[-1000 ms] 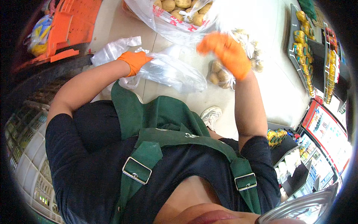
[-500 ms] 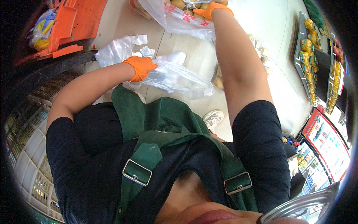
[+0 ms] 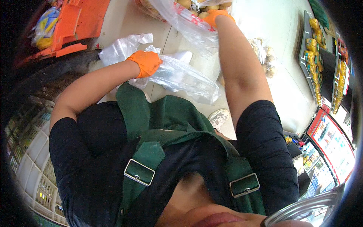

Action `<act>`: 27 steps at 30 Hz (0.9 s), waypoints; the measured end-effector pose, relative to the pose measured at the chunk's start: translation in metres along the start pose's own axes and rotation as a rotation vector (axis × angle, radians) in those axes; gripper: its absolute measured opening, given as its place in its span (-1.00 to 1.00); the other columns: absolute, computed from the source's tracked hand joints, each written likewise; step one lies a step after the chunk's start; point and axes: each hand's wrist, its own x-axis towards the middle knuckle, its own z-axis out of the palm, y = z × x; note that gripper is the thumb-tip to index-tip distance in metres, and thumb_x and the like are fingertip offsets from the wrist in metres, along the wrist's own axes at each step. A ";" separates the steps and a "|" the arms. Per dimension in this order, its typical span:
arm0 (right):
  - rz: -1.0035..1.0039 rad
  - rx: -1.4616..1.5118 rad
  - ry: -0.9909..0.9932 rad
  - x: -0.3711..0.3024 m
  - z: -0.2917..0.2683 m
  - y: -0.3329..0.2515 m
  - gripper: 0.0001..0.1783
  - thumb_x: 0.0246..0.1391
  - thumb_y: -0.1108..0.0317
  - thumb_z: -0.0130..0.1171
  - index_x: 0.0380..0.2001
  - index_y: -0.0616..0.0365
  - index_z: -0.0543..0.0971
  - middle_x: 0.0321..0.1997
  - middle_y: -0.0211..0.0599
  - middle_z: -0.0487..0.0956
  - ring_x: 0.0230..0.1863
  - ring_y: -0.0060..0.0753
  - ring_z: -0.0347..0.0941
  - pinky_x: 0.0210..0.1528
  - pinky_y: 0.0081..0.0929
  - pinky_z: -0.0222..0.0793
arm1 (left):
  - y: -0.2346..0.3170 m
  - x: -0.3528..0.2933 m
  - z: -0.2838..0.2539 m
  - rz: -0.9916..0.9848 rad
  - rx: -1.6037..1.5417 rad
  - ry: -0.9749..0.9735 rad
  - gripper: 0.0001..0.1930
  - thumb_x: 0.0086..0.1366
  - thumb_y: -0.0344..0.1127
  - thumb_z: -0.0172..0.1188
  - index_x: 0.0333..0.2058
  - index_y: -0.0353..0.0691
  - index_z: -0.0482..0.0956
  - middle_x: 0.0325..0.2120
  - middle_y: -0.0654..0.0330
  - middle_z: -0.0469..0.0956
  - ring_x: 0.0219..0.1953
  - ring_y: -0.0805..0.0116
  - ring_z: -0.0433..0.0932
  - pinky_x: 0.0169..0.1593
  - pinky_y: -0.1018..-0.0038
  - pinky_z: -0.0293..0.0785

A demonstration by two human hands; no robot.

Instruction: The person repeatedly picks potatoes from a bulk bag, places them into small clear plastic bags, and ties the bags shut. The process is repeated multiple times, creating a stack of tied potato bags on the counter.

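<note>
Left hand point(image 3: 145, 64) is gripping clear bag point(image 3: 189, 77) over floor point(image 3: 124, 19), fingers curled closed — right hand point(image 3: 219, 17) is resting at near edge of large produce bag point(image 3: 181, 22); finger opening, hold — cannot tell from here.

Shirt point(image 3: 90, 159): near-black, its short sleeves loose and creased, the neckline scooped.
Apron point(image 3: 170, 113): dark green cloth, falling in soft folds.
Straps point(image 3: 151, 151): broad, same green, one end trimmed to a blunt point.
Buckles point(image 3: 139, 172): a silvery pair, square-framed, one per strap.
Left glove point(image 3: 145, 64): plain orange, close-fitting, ending at the wrist.
Right glove point(image 3: 216, 16): matching orange.
Shoe point(image 3: 219, 118): off-white, with a ridged pattern.
Glasses point(image 3: 291, 212): clear-rimmed, only partly in sight.
</note>
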 end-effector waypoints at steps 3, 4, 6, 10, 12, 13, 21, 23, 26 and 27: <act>-0.076 0.355 0.097 -0.011 0.000 0.019 0.09 -0.23 -0.54 0.30 0.32 -0.15 0.47 0.25 -0.05 0.54 0.24 -0.16 0.49 0.24 -0.23 0.44 | -0.003 -0.001 -0.003 -0.066 -0.026 0.122 -0.69 0.38 -0.14 0.06 -0.02 0.01 0.70 -0.19 0.00 0.65 -0.12 -0.09 0.62 -0.07 0.03 0.57; -0.163 0.401 0.101 -0.017 0.000 0.024 0.16 -0.28 -0.59 0.32 0.29 -0.03 0.48 0.18 -0.06 0.59 0.20 -0.16 0.53 0.18 -0.28 0.48 | -0.004 0.000 -0.003 -0.063 -0.054 0.160 -0.69 0.37 -0.15 0.07 -0.05 0.01 0.72 -0.22 0.01 0.66 -0.14 -0.08 0.64 -0.08 0.05 0.57; -0.272 0.997 0.010 -0.033 -0.001 0.028 0.17 -0.27 -0.60 0.32 0.24 0.09 0.50 0.11 -0.09 0.62 0.15 -0.22 0.54 0.08 -0.31 0.52 | -0.007 0.000 -0.001 -0.071 -0.099 0.164 -0.67 0.36 -0.17 0.09 0.04 0.05 0.69 -0.12 0.01 0.65 -0.11 -0.06 0.63 -0.05 0.11 0.58; -0.483 1.865 0.047 -0.085 -0.001 0.035 -0.46 0.31 -0.07 0.07 -0.05 0.22 0.66 -0.08 -0.14 0.69 -0.07 -0.27 0.63 -0.02 -0.30 0.56 | -0.007 0.002 0.006 0.059 -0.172 0.176 -0.51 0.37 -0.31 0.00 0.28 0.09 0.46 0.26 -0.04 0.37 0.22 -0.06 0.43 0.28 0.21 0.40; -0.655 2.249 -0.051 -0.129 0.015 0.044 -0.18 0.08 -0.35 0.09 0.09 0.18 0.54 -0.05 -0.10 0.63 -0.12 -0.17 0.60 -0.14 -0.26 0.57 | -0.004 0.004 0.008 0.063 -0.240 0.201 -0.42 0.34 -0.36 0.01 0.35 0.08 0.36 0.34 -0.03 0.28 0.28 -0.04 0.38 0.32 0.24 0.36; -0.810 2.216 -0.093 -0.146 0.025 0.042 0.02 -0.02 -0.53 0.08 0.20 0.15 0.45 0.02 -0.02 0.57 -0.12 -0.05 0.59 -0.19 -0.20 0.56 | -0.001 0.005 0.008 0.057 -0.277 0.201 -0.38 0.32 -0.38 0.02 0.38 0.08 0.32 0.38 -0.02 0.24 0.31 -0.03 0.36 0.35 0.25 0.34; -0.423 2.140 -0.687 -0.154 0.145 -0.006 -0.17 0.16 -0.28 0.20 0.27 0.12 0.39 0.10 -0.07 0.56 -0.06 -0.08 0.60 -0.14 -0.13 0.61 | 0.035 0.014 -0.008 0.130 -0.603 0.242 -0.21 0.23 -0.42 0.06 0.47 0.01 0.12 0.43 -0.07 0.12 0.38 -0.07 0.27 0.40 0.27 0.25; -0.290 2.075 -0.667 -0.129 0.162 -0.015 -0.28 0.20 -0.16 0.23 0.24 0.11 0.43 0.09 -0.14 0.57 0.01 -0.15 0.58 -0.04 -0.16 0.59 | 0.039 0.010 -0.008 0.133 -0.624 0.261 -0.21 0.23 -0.43 0.05 0.47 0.01 0.12 0.42 -0.08 0.15 0.38 -0.06 0.27 0.40 0.27 0.25; -0.116 1.866 -0.568 -0.109 0.182 -0.002 -0.34 0.24 -0.03 0.24 0.29 0.07 0.43 0.18 -0.26 0.55 0.17 -0.18 0.50 0.17 -0.07 0.46 | 0.038 0.006 -0.009 0.151 -0.583 0.323 -0.22 0.24 -0.47 -0.01 0.47 0.06 0.12 0.38 -0.09 0.23 0.38 -0.06 0.27 0.40 0.27 0.23; -0.020 1.859 -0.514 -0.109 0.187 0.008 -0.32 0.23 -0.01 0.26 0.31 0.07 0.40 0.22 -0.24 0.52 0.18 -0.18 0.49 0.20 -0.10 0.45 | 0.036 0.006 -0.010 0.156 -0.599 0.372 -0.21 0.24 -0.49 -0.04 0.47 0.09 0.11 0.36 -0.08 0.26 0.39 -0.06 0.26 0.40 0.26 0.22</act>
